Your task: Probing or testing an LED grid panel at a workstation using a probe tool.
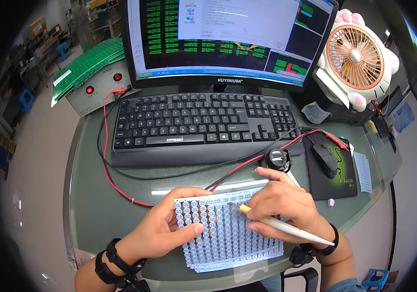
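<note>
A panel of small round circuit boards [220, 233], pale blue-white with rows of discs, is tilted over the desk's near edge. More panels seem to lie beneath it, their edges showing at the bottom. My left hand [167, 224] grips its left edge, thumb on the top face and fingers behind. In my right hand [286, 202] is a white pen-shaped tool [298, 230] with a yellow collar and a thin dark tip. That tip rests on or just above the panel's upper rows; I cannot tell whether it touches. Part of the panel's right side is hidden by my right hand.
Behind the panel stand a black keyboard [181, 121] and a monitor [218, 80]. Red and black cables [106, 160] cross the desk [96, 214]. A mouse [326, 158], a round black device [277, 159] and a fan [355, 56] are rightward. Green boards [89, 65] top a box [102, 90] at left.
</note>
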Demonstrator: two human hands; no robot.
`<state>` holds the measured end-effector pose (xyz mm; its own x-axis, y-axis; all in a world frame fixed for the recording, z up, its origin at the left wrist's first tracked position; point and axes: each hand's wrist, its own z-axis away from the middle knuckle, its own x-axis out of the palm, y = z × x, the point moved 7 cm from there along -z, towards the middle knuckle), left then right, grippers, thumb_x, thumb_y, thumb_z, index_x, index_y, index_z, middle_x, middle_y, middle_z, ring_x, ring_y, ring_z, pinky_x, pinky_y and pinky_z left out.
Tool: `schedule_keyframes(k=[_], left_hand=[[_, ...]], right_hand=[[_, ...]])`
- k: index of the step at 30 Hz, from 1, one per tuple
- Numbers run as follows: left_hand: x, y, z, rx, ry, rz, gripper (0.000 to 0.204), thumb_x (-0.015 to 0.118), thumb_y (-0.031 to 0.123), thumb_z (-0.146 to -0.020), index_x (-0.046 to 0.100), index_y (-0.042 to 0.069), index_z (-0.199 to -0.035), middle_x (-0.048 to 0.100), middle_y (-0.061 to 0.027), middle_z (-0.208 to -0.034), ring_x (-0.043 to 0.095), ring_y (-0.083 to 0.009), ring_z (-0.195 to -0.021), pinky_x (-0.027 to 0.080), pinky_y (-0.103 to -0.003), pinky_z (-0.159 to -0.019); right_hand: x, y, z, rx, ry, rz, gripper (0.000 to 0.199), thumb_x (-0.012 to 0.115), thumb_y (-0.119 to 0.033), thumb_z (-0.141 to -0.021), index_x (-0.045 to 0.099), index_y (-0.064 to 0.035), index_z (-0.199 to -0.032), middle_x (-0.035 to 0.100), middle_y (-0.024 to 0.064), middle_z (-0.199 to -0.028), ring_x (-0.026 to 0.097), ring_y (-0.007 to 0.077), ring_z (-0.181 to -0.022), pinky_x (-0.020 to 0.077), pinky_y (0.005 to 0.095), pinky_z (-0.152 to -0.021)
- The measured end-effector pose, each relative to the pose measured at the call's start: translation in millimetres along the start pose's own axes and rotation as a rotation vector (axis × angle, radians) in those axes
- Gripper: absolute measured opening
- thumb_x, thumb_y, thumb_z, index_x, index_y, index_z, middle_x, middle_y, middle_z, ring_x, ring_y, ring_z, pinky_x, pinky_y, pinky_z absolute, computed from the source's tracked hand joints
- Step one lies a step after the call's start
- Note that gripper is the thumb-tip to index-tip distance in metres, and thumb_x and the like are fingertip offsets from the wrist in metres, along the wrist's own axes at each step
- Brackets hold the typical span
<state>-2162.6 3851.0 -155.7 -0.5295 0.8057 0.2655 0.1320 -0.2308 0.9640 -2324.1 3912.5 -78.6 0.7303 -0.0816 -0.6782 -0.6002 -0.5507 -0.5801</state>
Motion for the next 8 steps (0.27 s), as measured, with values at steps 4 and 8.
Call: schedule_keyframes(k=[4,8], left_hand=[[-0.2,1.0,0.0,-0.027,-0.004,-0.019,0.051,0.058,0.003,-0.090,0.035,0.000,-0.135,0.053,-0.0092,-0.122,0.052,-0.0137,-0.113,0.044,-0.032,-0.096],[-2.1,4.7,2.0,-0.066,0.014,0.022,0.053,0.059,0.003,-0.090,0.033,0.002,-0.136,0.052,-0.0082,-0.123,0.050,-0.0141,-0.117,0.040,-0.032,-0.100]], right_hand=[[0.4,-1.6,0.3,-0.012,0.019,0.026,0.023,0.077,-0.008,-0.073,0.064,-0.0108,-0.091,0.066,0.0015,-0.087,0.064,0.0174,-0.081,0.0466,0.0383,-0.088],[0.8,0.3,1.2,0.034,0.020,0.001,0.023,0.077,-0.007,-0.073,0.064,-0.0106,-0.091,0.066,0.0026,-0.088,0.064,0.0179,-0.081,0.0472,0.0356,-0.085]])
